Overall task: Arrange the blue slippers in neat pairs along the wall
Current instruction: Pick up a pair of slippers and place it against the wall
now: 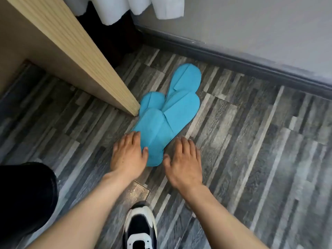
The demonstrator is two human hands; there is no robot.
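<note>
Reaching down to the floor, both hands frame the near end of a heap of blue slippers [167, 114]. The left hand [126, 155] lies flat with fingers spread, its thumb and fingertips touching the edge of the nearest slipper [152, 139] — nothing is gripped. The right hand [183, 162] is also spread and holds nothing; it rests just beside that slipper's heel. Beyond the fingertips the slippers overlap one another, near the wooden panel [80, 56] and apart from the dark baseboard [233, 58]. I judge the task hardly begun — no pair is formed yet, none lies along the wall.
</note>
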